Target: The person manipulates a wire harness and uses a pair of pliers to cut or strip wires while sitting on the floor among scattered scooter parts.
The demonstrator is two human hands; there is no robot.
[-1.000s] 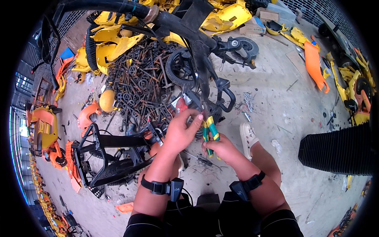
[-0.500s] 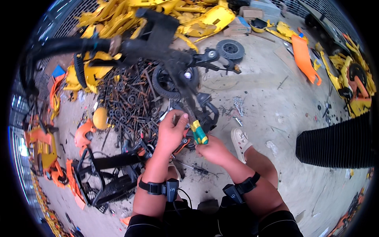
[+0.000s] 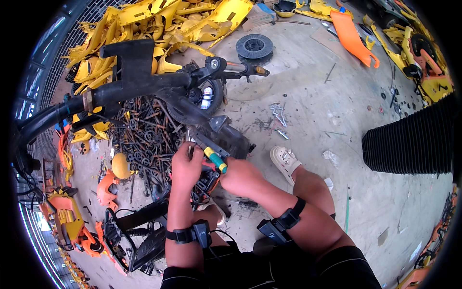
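Observation:
A dark scooter frame (image 3: 178,103) with handlebar parts stands tilted in front of me. At its lower part, my left hand (image 3: 186,161) is closed, thumb and fingers pinching a thin metal rod (image 3: 188,135) that points upward. Between my hands lies a screwdriver with a green and yellow handle (image 3: 215,160), its metal part running up along the frame. Beside the butt of that handle is my right hand (image 3: 240,177), curled with its fingers turned under; what they grip is hidden. Beneath my hands, red and black parts (image 3: 206,182) show in part.
A heap of rusty metal parts (image 3: 144,135) lies left of the frame, with yellow plastic panels (image 3: 192,24) behind. A wheel (image 3: 254,47) and an orange panel (image 3: 351,36) lie farther off. At right stands a black ribbed object (image 3: 409,137); at lower left, a black metal frame (image 3: 139,236).
The scooter frame, screwdriver and both hands appear farther left as the view shifts. The thin rod in my left hand now shows more plainly. The screwdriver handle no longer overlaps my right hand.

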